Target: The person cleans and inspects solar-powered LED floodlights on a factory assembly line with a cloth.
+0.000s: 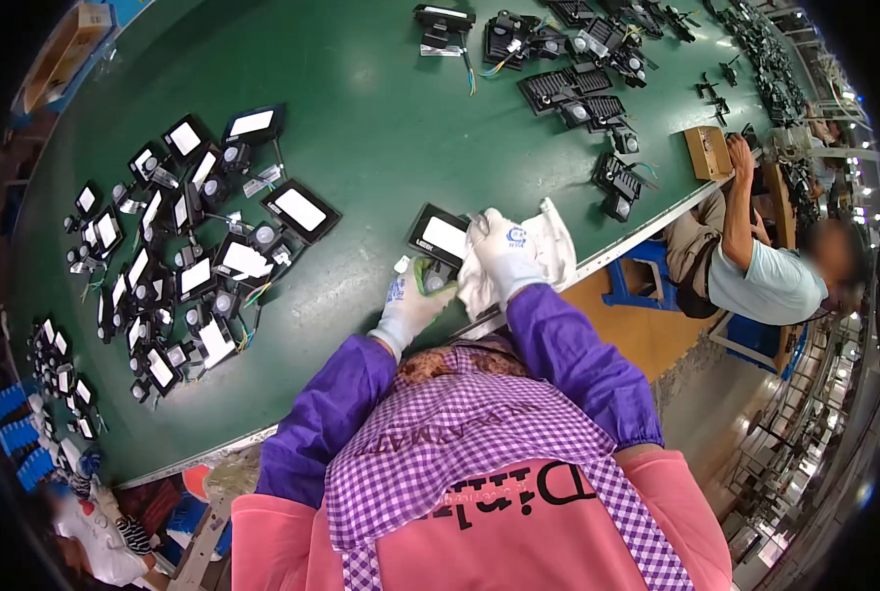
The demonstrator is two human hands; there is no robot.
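A small black floodlight (443,236) with a white front panel and a round sensor below it lies in front of me near the table's edge. My left hand (412,303), in a white glove with green at the fingers, is closed around the sensor end of this light. My right hand (504,251), also gloved, is closed on a white cloth (555,241), which bunches beneath the palm and spreads to the right. The cloth touches the right side of the floodlight. The right fingertips are partly hidden in its folds.
On the green table (361,118), many similar floodlights (199,278) are clustered at left. More black lights (570,91) with loose wires lie at the far right. A co-worker (760,266) sits at the right edge beside a cardboard box (708,153); another person (105,537) is at lower left.
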